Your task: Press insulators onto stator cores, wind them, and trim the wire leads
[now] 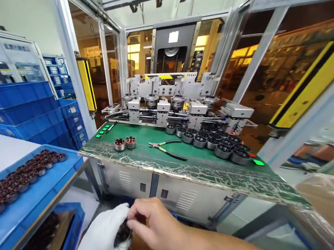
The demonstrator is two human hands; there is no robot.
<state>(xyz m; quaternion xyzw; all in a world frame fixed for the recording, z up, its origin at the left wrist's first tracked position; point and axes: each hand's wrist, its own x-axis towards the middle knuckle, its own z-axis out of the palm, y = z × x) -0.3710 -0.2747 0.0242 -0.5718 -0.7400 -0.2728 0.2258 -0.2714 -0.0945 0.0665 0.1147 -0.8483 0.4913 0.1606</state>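
My left hand point(103, 233), in a white glove, is closed around a small dark round motor stator point(123, 233) with thin loose wires hanging from it. At its upper edge my bare right hand point(154, 225) pinches with thumb and forefinger; what lies between those fingertips is hidden. Both hands are low in front of the green bench top point(138, 160). On the bench, two stators with red and black windings point(120, 144) stand at the left. Beside them lies a pair of cutting pliers point(167, 148) with its handles spread.
Several dark round motor parts point(223, 148) crowd the bench's right side. A fixture machine point(163, 108) stands behind, between yellow side posts point(86, 84). At left, a blue tray point(54, 176) holds rows of stators, and blue crates point(20, 103) are stacked beyond.
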